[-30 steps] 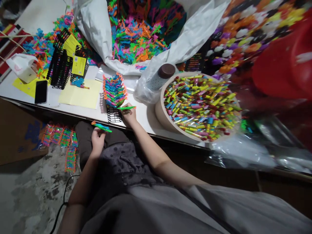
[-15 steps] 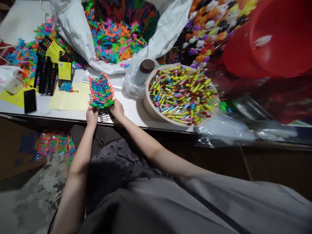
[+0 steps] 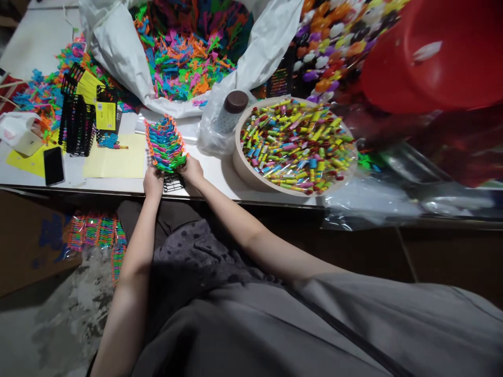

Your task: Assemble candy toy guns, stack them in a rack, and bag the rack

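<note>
At the table's front edge, a black plastic grid rack (image 3: 173, 183) carries close rows of small plastic toys (image 3: 165, 144) in blue, green, pink and orange. My left hand (image 3: 153, 180) is closed around the rack's near left corner. On the near right side, my right hand (image 3: 192, 170) is closed too, with its fingertips partly hidden by green toys. Left of the rack, a blue toy piece (image 3: 108, 140) lies on a pale yellow sheet (image 3: 113, 165).
A round tub (image 3: 251, 180) of small wrapped sticks stands right of a bottle (image 3: 231, 112) in clear plastic. Behind lies an open white sack (image 3: 118, 47) of loose toys. Black racks (image 3: 80, 125) and a phone (image 3: 54, 165) lie left. A red bucket (image 3: 385, 68) is at right.
The view has shifted slightly. My hands stay at the rack's near end, and the near green row and the fingers around it have moved a little.
</note>
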`<action>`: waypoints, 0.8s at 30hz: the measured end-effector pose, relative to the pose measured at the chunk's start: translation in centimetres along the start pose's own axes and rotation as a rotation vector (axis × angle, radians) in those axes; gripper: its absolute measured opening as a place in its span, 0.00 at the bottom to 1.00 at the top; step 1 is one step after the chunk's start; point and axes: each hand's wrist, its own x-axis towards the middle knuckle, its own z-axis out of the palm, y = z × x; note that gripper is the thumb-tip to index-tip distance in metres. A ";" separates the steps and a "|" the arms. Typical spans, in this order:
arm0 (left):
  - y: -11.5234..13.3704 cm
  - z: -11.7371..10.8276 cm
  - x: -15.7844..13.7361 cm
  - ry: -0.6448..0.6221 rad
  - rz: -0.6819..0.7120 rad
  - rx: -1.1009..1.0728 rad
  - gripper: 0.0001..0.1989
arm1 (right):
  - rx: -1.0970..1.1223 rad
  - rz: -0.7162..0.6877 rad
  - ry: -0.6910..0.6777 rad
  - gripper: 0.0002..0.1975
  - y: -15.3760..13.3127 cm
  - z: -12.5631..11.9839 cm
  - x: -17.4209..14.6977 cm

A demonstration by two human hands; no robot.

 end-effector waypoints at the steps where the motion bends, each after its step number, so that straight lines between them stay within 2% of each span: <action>1: 0.1 0.0 0.0 -0.010 -0.021 0.028 0.07 | -0.004 0.001 0.000 0.17 0.0 -0.1 0.0; 4: 0.3 0.2 0.3 -0.013 -0.045 0.064 0.08 | -0.011 0.007 -0.007 0.15 0.3 -0.3 0.1; 11: 0.0 1.1 0.5 0.099 0.047 0.092 0.08 | -0.043 0.056 -0.014 0.10 0.6 -0.3 -0.3; 16: 0.4 1.4 -0.1 0.131 0.038 0.128 0.04 | -0.114 0.095 0.008 0.13 -0.1 -0.1 -0.4; 20: 0.9 1.4 -0.4 0.146 0.001 0.130 0.06 | -0.170 0.096 -0.024 0.16 -0.8 -0.2 0.0; 24: 1.4 0.9 -0.9 0.096 -0.043 0.096 0.08 | -0.214 0.078 -0.028 0.16 -1.2 -0.7 0.1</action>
